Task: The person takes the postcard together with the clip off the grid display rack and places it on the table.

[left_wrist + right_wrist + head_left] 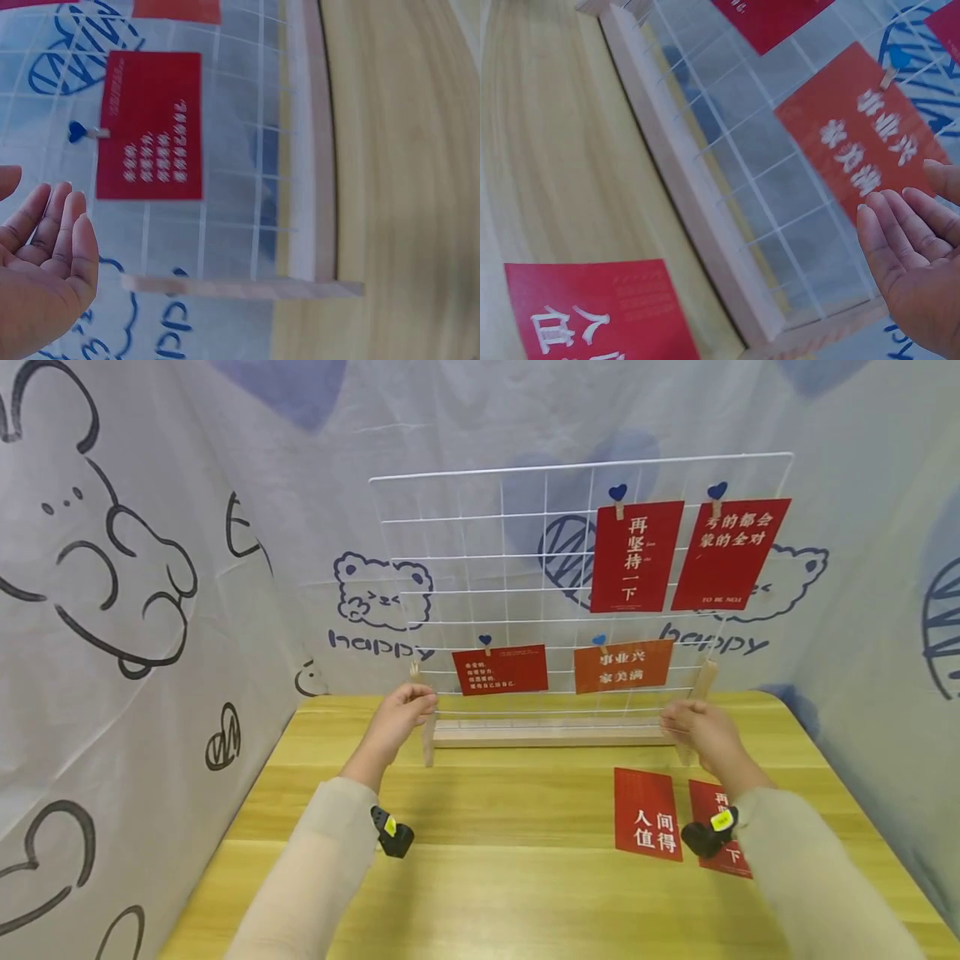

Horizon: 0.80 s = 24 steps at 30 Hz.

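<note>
A white wire grid rack (465, 473) stands upright in a wooden base (555, 740). My left hand (397, 718) is at the rack's left end, by the wooden side piece. In the left wrist view its fingers (46, 217) are slightly bent, with nothing between them and the thumb. My right hand (708, 735) is at the right end, fingers (900, 225) loosely bent and holding nothing. Clipped low on the grid are a small red card (501, 671) and an orange card (624, 667). Two larger red cards (636, 560) (731, 560) hang at the upper right.
Heart-topped clips (618, 492) hold the cards on the grid. A red card (648, 814) lies on the wooden table (510, 877) at the right, with another red card (723, 864) beside it, partly behind my right wrist camera. Printed cloth (247, 435) surrounds the table.
</note>
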### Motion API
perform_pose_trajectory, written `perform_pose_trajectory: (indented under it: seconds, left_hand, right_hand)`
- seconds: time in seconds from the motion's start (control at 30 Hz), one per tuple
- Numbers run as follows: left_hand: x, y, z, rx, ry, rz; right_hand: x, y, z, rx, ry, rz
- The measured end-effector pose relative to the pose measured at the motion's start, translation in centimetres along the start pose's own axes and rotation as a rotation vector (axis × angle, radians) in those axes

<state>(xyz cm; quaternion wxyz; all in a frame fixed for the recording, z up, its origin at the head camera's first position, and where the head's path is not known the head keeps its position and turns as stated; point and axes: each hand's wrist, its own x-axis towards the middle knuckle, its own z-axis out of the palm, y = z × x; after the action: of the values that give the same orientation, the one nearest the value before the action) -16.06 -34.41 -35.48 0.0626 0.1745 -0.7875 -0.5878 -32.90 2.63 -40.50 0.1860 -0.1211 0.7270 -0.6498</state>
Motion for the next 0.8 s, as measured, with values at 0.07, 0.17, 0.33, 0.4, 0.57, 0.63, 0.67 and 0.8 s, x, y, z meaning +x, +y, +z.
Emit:
perform_pose_trajectory:
  seconds: [0.07,0.17,0.33,0.4,0.57,0.63,0.67,0.8]
  left_hand:
    - [0.3,0.9,0.3,-0.005,-0.010,0.014]
    - [0.5,2.3,0.8,-0.011,-0.031,0.034]
    - [1.2,4.2,1.6,-0.001,-0.049,0.069]
    - [1.6,4.8,1.9,0.002,-0.057,0.080]
    - [2.4,6.5,2.7,0.008,-0.076,0.087]
    - [2.7,7.2,3.1,0.016,-0.077,0.093]
    - [2.8,7.6,3.3,0.018,-0.077,0.099]
    - [3.3,9.2,4.0,0.003,-0.080,0.139]
  right_hand:
    - [0.2,-0.7,-0.1,0.038,-0.004,-0.012]
    - [0.4,-1.7,-0.2,0.046,0.000,-0.017]
    - [0.8,-3.3,-0.3,0.023,0.007,-0.031]
    - [0.8,-4.0,-0.4,0.007,0.008,-0.041]
    - [1.0,-5.7,-0.3,-0.071,0.017,-0.066]
    - [1.1,-6.4,-0.3,-0.088,0.027,-0.078]
    - [1.1,-6.8,-0.3,-0.093,0.032,-0.085]
    - [1.5,-8.0,-0.2,-0.044,0.050,-0.116]
